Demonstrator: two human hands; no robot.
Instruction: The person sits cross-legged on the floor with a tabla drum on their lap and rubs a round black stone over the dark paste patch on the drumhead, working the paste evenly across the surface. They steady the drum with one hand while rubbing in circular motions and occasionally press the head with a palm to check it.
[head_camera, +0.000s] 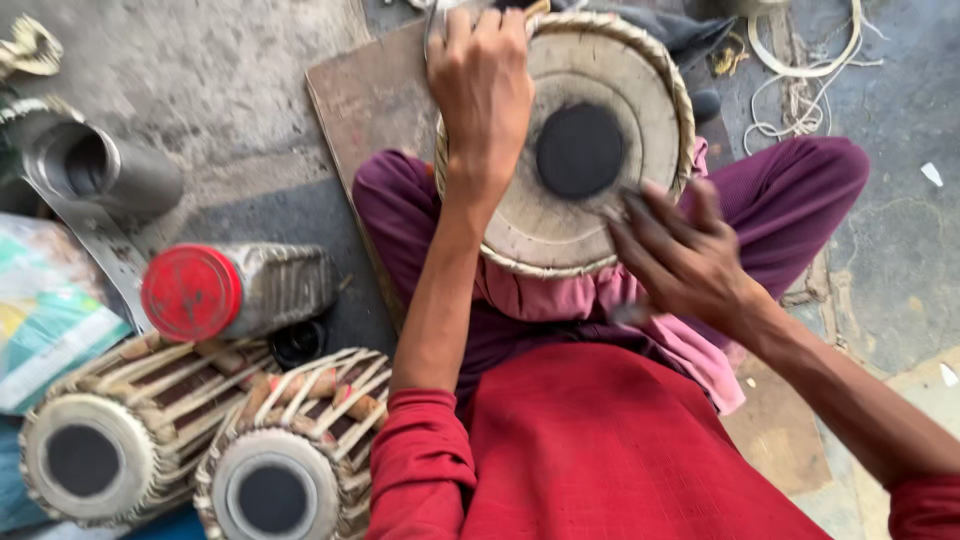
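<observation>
A round hand drum with a pale skin head and a black centre patch rests in my lap, between my purple-trousered legs. My left hand grips its far left rim, fingers curled over the braided edge. My right hand lies with spread, dark-smeared fingers on the lower right of the skin, beside the black patch. A pink cloth lies under the drum on my lap.
Two finished drums with strap lacing lie at the lower left. A clear jar with a red lid and a metal cylinder lie on the concrete floor. A wooden board sits under me; cord lies at upper right.
</observation>
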